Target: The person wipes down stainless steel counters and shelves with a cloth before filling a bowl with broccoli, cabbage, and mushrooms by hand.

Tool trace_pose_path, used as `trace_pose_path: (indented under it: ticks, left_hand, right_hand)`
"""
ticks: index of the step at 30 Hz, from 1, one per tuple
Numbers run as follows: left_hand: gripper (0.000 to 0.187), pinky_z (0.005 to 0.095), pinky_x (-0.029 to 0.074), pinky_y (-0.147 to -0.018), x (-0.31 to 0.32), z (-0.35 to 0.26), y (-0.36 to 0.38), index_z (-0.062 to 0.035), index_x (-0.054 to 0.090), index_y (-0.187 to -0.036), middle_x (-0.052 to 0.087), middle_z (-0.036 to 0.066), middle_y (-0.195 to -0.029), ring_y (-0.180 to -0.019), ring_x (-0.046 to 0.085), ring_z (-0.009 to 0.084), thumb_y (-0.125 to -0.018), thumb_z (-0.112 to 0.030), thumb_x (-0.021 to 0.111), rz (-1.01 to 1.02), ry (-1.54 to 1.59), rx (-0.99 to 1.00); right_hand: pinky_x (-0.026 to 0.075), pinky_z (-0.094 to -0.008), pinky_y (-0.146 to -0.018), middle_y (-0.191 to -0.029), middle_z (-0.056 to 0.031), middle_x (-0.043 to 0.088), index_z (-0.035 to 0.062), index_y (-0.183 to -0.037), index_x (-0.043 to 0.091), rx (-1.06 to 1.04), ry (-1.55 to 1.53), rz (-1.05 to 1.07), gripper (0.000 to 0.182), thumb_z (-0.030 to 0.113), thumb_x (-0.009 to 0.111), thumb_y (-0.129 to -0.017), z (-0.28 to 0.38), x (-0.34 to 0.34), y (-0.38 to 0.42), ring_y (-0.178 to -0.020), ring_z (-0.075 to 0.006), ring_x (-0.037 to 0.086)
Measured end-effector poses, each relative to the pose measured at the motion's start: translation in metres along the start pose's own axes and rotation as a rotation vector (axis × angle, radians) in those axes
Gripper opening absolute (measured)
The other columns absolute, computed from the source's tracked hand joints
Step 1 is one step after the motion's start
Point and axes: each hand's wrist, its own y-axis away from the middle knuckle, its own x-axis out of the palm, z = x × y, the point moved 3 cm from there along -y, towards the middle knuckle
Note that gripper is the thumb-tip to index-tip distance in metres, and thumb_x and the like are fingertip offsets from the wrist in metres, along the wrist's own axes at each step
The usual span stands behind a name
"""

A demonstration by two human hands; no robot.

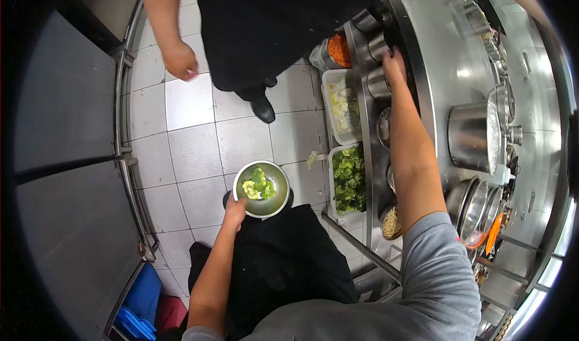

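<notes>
My left hand (235, 213) grips the rim of a round steel bowl (278, 205). Several pieces of green broccoli (265, 190) and a paler cauliflower-like piece (249, 189) lie in it. My right arm stretches far forward over the counter's lower shelf. At its end, my right hand (395, 68) is beside steel containers (379, 83), with fingertips apart and nothing visible between them. Next to that shelf, a white basket (331, 184) holds chopped green vegetables, and another white basket (329, 109) holds pale cut pieces.
A person in a black apron (265, 27) stands ahead, one hand (180, 60) hanging at the left. Shredded orange food (339, 50) fills a container. A large steel pot (467, 137) and stacked bowls (473, 205) stand on the counter (443, 51). Grey cabinets (66, 100) line the left.
</notes>
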Motion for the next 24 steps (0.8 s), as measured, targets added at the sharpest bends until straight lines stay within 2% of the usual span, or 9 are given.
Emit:
trace_pose_path:
  ticks: [4, 12, 15, 16, 17, 19, 20, 23, 24]
  left_hand:
    - [0.05, 0.0329, 0.045, -0.093, -0.005, 0.013, -0.036, 0.0045, 0.048, -0.132, 0.062, 0.017, -0.117, -0.105, 0.059, 0.0242, -0.083, -0.006, 0.048, -0.019, 0.002, 0.022]
    - [0.049, 0.0339, 0.047, -0.09, 0.007, 0.012, -0.085, 0.0051, 0.048, -0.13, 0.062, 0.017, -0.114, -0.102, 0.06, 0.0247, -0.084, -0.01, 0.05, -0.094, -0.023, -0.015]
    - [0.048, 0.0336, 0.046, -0.09, 0.023, -0.014, -0.098, 0.0051, 0.049, -0.13, 0.062, 0.017, -0.115, -0.103, 0.06, 0.0244, -0.085, -0.01, 0.05, -0.115, -0.045, -0.057]
    - [0.048, 0.0335, 0.046, -0.09, 0.031, -0.025, -0.102, 0.005, 0.05, -0.13, 0.062, 0.017, -0.114, -0.102, 0.06, 0.0241, -0.084, -0.01, 0.05, -0.103, -0.063, -0.087]
    - [0.047, 0.0333, 0.046, -0.09, 0.039, -0.035, -0.106, 0.005, 0.05, -0.129, 0.062, 0.016, -0.114, -0.102, 0.06, 0.0237, -0.084, -0.01, 0.05, -0.084, -0.084, -0.118]
    - [0.047, 0.0333, 0.046, -0.091, 0.051, -0.042, -0.119, 0.0055, 0.05, -0.129, 0.063, 0.016, -0.114, -0.102, 0.06, 0.0238, -0.084, -0.01, 0.05, -0.098, -0.108, -0.19]
    - [0.047, 0.0335, 0.046, -0.091, 0.057, -0.041, -0.129, 0.006, 0.051, -0.128, 0.063, 0.016, -0.114, -0.101, 0.06, 0.0238, -0.084, -0.01, 0.05, -0.073, -0.089, -0.134]
    - [0.047, 0.0341, 0.046, -0.091, 0.079, -0.046, -0.148, 0.0068, 0.052, -0.126, 0.063, 0.016, -0.112, -0.1, 0.06, 0.0241, -0.083, -0.011, 0.05, -0.071, -0.049, -0.047]
    - [0.048, 0.034, 0.046, -0.091, 0.087, -0.051, -0.154, 0.0065, 0.051, -0.127, 0.062, 0.016, -0.113, -0.101, 0.06, 0.0238, -0.083, -0.011, 0.049, -0.024, -0.019, -0.07]
  right_hand:
    - [0.029, -0.0401, -0.113, -0.142, -0.0302, 0.043, -0.004, -0.145, 0.033, 0.014, 0.086, 0.013, 0.084, 0.052, 0.057, -0.086, -0.026, 0.033, -0.087, -0.136, -0.0391, 0.038]
    - [0.023, -0.0447, -0.113, -0.153, -0.0226, 0.031, -0.004, -0.145, 0.035, 0.233, 0.068, 0.534, 0.105, 0.071, 0.061, -0.077, -0.068, 0.068, -0.166, -0.144, -0.0337, 0.026]
    - [0.026, -0.0432, -0.111, -0.145, -0.0184, 0.045, 0.0016, -0.135, 0.052, 0.305, -0.073, 0.47, 0.081, 0.056, 0.068, -0.077, -0.077, 0.085, -0.169, -0.138, -0.0299, 0.035]
    - [0.031, -0.0411, -0.104, -0.127, -0.0132, 0.056, 0.0049, -0.106, 0.067, 0.338, -0.091, 0.591, 0.048, 0.043, 0.066, -0.077, -0.088, 0.09, -0.183, -0.121, -0.0263, 0.046]
    - [0.031, -0.0411, -0.104, -0.127, -0.0132, 0.056, 0.0049, -0.106, 0.067, 0.354, -0.091, 0.592, 0.048, 0.043, 0.066, -0.077, -0.112, 0.097, -0.207, -0.121, -0.0263, 0.046]
    - [0.034, -0.0391, -0.094, -0.099, -0.005, 0.059, 0.0124, -0.075, 0.061, -0.011, -0.216, 0.854, 0.027, 0.039, 0.064, -0.073, -0.156, 0.127, -0.243, -0.102, -0.0204, 0.049]
    - [0.034, -0.0385, -0.088, -0.082, 0.0003, 0.056, 0.0147, -0.064, 0.054, -0.311, -0.22, 0.701, 0.024, 0.036, 0.062, -0.072, -0.15, 0.122, -0.225, -0.09, -0.0181, 0.049]
    - [0.034, -0.0365, -0.087, -0.077, -0.001, 0.054, 0.0149, -0.065, 0.053, 0.191, -0.032, 0.683, 0.021, 0.033, 0.06, -0.074, -0.085, 0.092, -0.182, -0.082, -0.0193, 0.05]
    - [0.037, -0.0393, -0.092, -0.091, -0.0071, 0.063, 0.0099, -0.075, 0.065, 0.191, 0.07, 0.755, 0.02, 0.029, 0.06, -0.075, -0.092, 0.102, -0.196, -0.09, -0.0254, 0.056]
